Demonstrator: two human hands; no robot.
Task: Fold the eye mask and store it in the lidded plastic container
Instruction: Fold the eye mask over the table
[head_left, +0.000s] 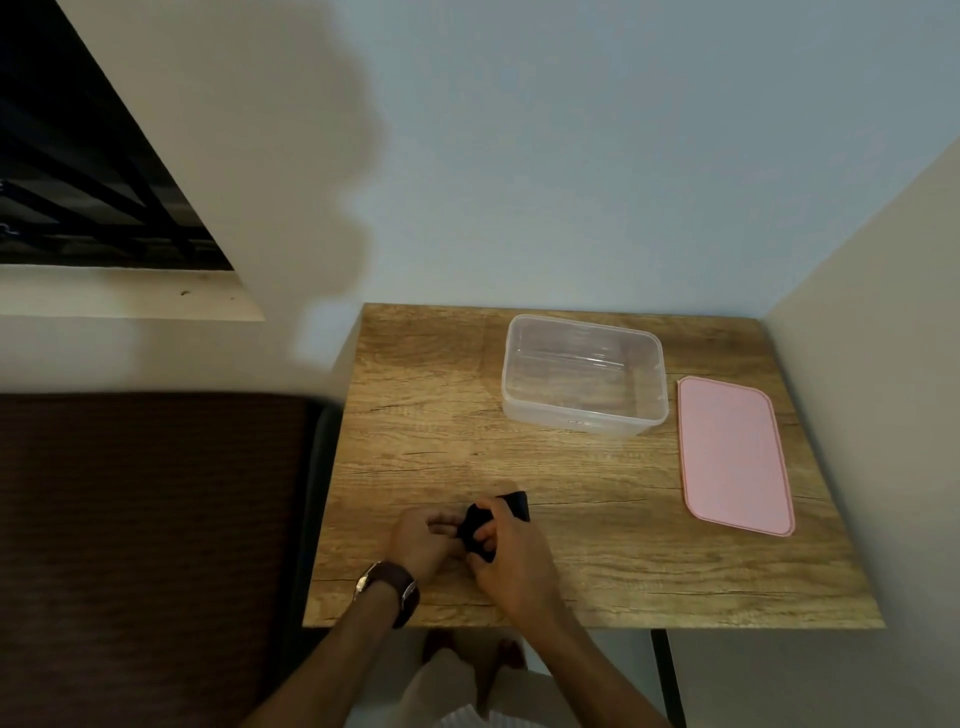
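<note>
Head view puts both hands low over the near edge of the table (415, 415), and I read them as working the same piece of cloth. My right hand (511, 556) is curled closed around the black eye mask (475, 525), thumb and fingers pinching its bunched middle, with one dark end sticking out past the knuckles toward the far side. My left hand (423, 540) meets it from the other side, fingers bent in and gripping the mask's near end; a watch (387, 584) with a dark strap sits on that wrist. How many folds the mask has I cannot tell, as the hands cover most of it. It is held just above or on the wood; I cannot tell which.

Further out, toward the far right of the table, the clear plastic container (584, 415) stands open and empty. Just beside it on the right, lying flat and apart from it, is the pink lid (735, 457). Mask and container are well apart.
</note>
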